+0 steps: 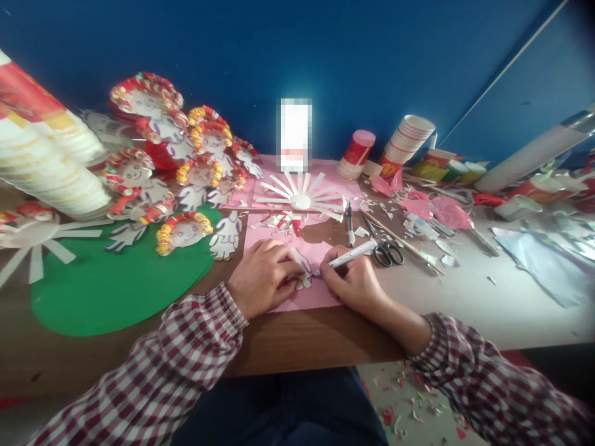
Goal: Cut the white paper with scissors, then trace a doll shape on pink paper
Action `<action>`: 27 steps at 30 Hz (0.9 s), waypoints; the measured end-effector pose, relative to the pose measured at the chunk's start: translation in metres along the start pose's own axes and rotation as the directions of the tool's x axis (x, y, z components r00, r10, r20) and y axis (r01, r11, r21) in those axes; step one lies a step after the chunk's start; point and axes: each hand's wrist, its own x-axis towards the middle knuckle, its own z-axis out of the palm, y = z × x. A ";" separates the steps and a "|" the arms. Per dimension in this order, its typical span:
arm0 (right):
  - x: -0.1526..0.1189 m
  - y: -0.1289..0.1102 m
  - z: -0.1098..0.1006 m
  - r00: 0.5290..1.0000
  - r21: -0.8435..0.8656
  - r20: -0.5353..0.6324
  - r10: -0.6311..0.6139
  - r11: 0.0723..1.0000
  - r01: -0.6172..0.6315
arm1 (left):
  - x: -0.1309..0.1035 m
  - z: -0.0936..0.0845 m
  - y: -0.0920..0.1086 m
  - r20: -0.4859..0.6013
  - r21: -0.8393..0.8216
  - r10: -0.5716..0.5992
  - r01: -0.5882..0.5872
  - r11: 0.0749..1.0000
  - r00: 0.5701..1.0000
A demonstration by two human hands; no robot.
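My right hand (356,275) is closed around a white marker (348,254), its tip at the edge of a small white paper figure (304,272) with dark outlines. From the left, my left hand (264,275) rests on this cutout with bent fingers and holds it on the pink paper (307,302); part of the figure is hidden under the fingers. Another outlined figure (227,236) lies just beyond my left hand. Past both hands, a white cup cut into spread strips (300,200) sits on pink paper.
Green paper (125,291) and several curled-paper dolls (186,232) are at left, beside stacked cups (51,167). Black scissors (388,254), a black pen (350,226), a wooden stick (404,240) and scraps lie at right. More cups (409,145) stand near the blue wall.
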 end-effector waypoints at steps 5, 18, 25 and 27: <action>-0.001 0.001 0.001 0.999 0.055 0.037 -0.013 0.998 0.011 | 0.000 0.000 0.000 0.010 0.012 -0.007 0.007 1.000 1.000; 0.000 -0.004 0.000 0.993 0.118 0.082 -0.086 0.990 0.076 | 0.000 0.001 -0.001 0.013 0.013 -0.012 0.011 1.000 1.000; 0.000 -0.005 0.000 0.993 0.129 0.086 -0.077 0.989 0.066 | 0.000 0.001 -0.001 0.010 0.016 -0.009 0.009 1.000 1.000; 0.000 -0.005 0.000 0.993 0.122 0.090 -0.079 0.990 0.067 | 0.000 0.001 -0.001 0.012 0.016 -0.009 0.009 1.000 1.000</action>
